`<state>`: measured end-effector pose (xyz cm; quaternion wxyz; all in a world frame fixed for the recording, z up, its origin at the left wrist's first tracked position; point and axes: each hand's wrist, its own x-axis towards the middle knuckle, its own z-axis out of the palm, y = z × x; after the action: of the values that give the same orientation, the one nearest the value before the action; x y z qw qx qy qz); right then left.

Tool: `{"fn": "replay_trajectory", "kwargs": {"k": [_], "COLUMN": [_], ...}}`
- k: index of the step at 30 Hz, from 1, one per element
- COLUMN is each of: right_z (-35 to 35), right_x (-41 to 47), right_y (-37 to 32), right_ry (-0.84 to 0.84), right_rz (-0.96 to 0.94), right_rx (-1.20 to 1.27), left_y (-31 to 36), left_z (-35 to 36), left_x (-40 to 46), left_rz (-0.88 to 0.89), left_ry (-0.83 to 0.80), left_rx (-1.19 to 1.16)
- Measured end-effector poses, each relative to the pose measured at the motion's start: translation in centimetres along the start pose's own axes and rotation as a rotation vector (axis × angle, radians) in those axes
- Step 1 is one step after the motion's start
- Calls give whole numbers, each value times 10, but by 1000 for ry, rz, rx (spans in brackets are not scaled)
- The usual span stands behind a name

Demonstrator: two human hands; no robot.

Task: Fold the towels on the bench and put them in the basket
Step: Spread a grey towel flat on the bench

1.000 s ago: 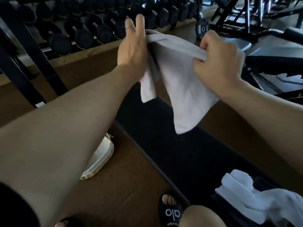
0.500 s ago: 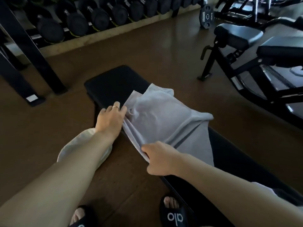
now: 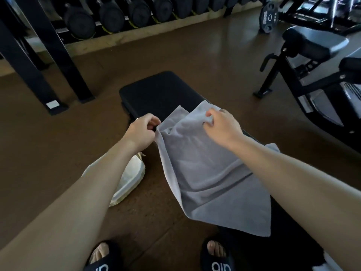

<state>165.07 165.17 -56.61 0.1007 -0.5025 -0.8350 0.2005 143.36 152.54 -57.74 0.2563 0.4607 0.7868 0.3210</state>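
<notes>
Both my left hand and right hand pinch far corners of the soft grey towel. Its near part overhangs the black padded desk's left edge. It could slide off if I loosen.

We see a grey towel spread over the black padded surface, its near edge hanging off toward the floor. Our left hand pinches the towel's left corner; our right hand pinches a fold near its far edge. A cream fabric basket sits on the brown floor beside the surface, under our left forearm.
</notes>
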Motion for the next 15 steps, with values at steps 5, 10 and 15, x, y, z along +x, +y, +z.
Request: {"fn": "replay_trajectory", "kwargs": {"k": [5, 10, 15], "right_z": [11, 16, 15], "right_x": [44, 83, 105], "right_y": [4, 1, -2], "right_ry": [51, 23, 32], "right_rz": [126, 140, 155], "right_rx": [-27, -161, 88], "left_y": [11, 26, 33], "left_z": [13, 29, 39], "left_x": [28, 60, 70], "left_rz": [-74, -88, -80], "left_ry": [99, 22, 37], "left_rx": [-8, 176, 104]}}
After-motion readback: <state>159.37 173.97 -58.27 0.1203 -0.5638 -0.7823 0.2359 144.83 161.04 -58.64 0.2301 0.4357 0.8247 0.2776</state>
